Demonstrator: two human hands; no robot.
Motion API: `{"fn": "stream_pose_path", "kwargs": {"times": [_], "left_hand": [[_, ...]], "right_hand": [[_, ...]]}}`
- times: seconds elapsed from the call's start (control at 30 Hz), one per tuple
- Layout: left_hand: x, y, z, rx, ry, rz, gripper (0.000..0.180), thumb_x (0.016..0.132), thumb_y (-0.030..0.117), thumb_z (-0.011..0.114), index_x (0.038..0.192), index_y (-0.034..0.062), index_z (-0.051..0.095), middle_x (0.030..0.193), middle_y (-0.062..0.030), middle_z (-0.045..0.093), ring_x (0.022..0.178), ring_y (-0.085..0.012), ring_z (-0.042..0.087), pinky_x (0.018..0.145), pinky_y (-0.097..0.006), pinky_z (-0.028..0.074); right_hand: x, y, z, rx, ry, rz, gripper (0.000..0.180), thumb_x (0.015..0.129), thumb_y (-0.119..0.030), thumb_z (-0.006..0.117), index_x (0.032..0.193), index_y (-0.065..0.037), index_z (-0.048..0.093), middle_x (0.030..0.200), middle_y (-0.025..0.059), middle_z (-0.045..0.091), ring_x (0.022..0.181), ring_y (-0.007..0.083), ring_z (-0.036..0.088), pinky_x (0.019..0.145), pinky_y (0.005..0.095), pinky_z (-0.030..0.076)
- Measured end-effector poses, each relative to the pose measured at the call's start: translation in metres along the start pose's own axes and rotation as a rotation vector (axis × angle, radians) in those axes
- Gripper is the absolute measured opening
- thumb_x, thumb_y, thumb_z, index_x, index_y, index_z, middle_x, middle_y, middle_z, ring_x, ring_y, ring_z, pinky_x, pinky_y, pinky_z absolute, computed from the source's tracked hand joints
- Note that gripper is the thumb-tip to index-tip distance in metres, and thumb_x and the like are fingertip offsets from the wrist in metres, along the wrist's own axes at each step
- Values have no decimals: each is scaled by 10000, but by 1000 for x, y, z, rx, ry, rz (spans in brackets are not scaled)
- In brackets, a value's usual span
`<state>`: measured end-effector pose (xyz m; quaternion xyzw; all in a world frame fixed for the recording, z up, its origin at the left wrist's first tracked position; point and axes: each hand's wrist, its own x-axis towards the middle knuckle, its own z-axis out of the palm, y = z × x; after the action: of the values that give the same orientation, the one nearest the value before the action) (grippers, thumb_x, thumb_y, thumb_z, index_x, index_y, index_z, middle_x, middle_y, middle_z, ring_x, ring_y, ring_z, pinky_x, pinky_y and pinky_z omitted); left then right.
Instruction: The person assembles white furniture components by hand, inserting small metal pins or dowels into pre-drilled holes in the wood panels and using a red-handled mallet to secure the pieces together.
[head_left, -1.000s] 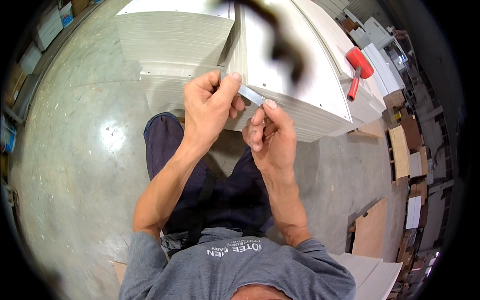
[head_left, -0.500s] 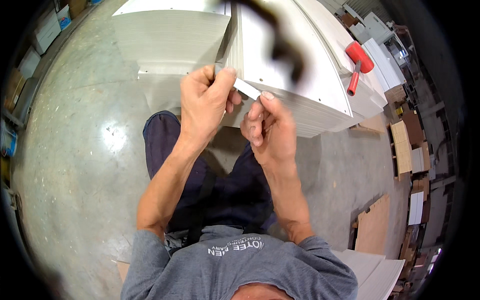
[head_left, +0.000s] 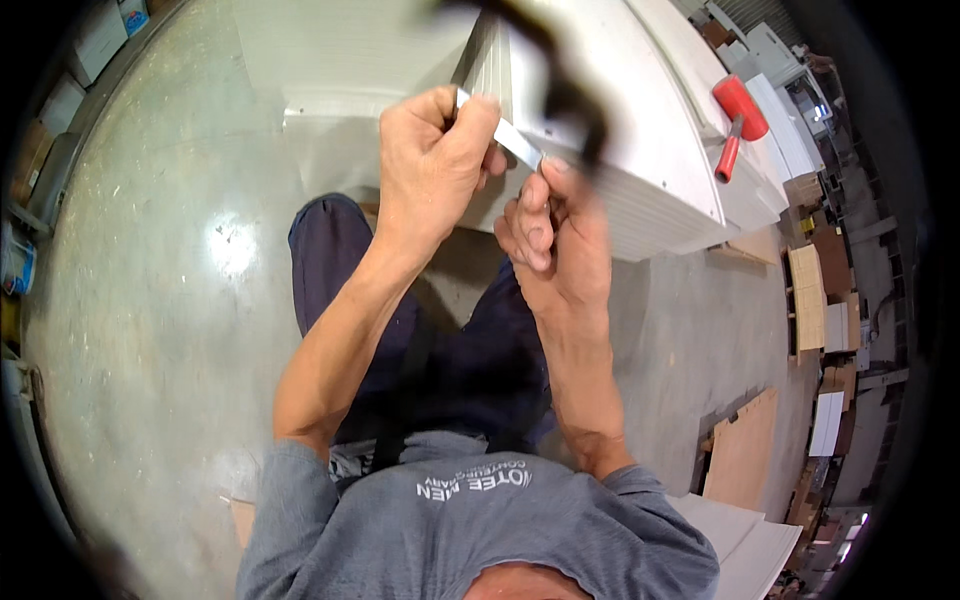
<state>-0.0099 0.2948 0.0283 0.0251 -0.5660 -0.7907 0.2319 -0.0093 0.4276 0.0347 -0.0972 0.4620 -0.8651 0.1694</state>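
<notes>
Strip (head_left: 518, 143): thin, pale, pinched at both ends | left hand (head_left: 430, 165), right hand (head_left: 550, 240) fingers clamped on it | risk: buckling or slipping against white panel stack (head_left: 640, 150).

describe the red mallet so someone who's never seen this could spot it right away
Start at the big white cabinet panel lying flat on the concrete floor, beyond the person's hands. The mallet rests on top of it near its right edge, away from both hands. Its bright red head and red handle are the only red among the white boards.
</notes>
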Motion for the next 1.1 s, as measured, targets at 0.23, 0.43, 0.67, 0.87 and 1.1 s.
{"fn": "stream_pose_path", "kwargs": {"times": [0.23,0.43,0.67,0.87,1.1], "left_hand": [[-21,-57,-17,-28,57,-126,297,922,182,618,663,50,563,559,-14,537,477,-68,484,441,-219,361],[-1,-1,-3,33,-7,69,348,944,227,598,646,54,550,559,3,523,491,-61,444,457,-225,331],[-36,-113,-47,77,72,-145,380,938,205,583,607,29,519,533,-13,525,502,-58,468,455,-252,343],[-22,-48,-29,56,59,-12,361,929,220,612,625,43,530,564,7,505,514,-65,446,477,-235,338],[-5,-40,-14,5,41,49,366,923,221,619,611,54,522,545,7,489,504,-62,424,453,-241,314]], "right_hand": [[-10,50,-28,-31,183,112,326,958,-239,518,698,-46,550,485,20,446,381,106,340,410,262,285],[-3,5,4,-75,84,-39,341,978,-210,488,689,-45,562,476,8,459,369,82,358,395,227,284],[-15,97,-52,-56,281,191,322,964,-215,542,688,-48,559,488,13,454,380,94,362,387,237,274],[-10,56,-21,-227,153,2,343,963,-207,512,670,-31,548,476,23,448,370,91,351,387,247,282],[0,38,-12,-138,152,-84,340,969,-209,521,667,-54,543,477,3,425,376,88,339,396,250,283]]}}
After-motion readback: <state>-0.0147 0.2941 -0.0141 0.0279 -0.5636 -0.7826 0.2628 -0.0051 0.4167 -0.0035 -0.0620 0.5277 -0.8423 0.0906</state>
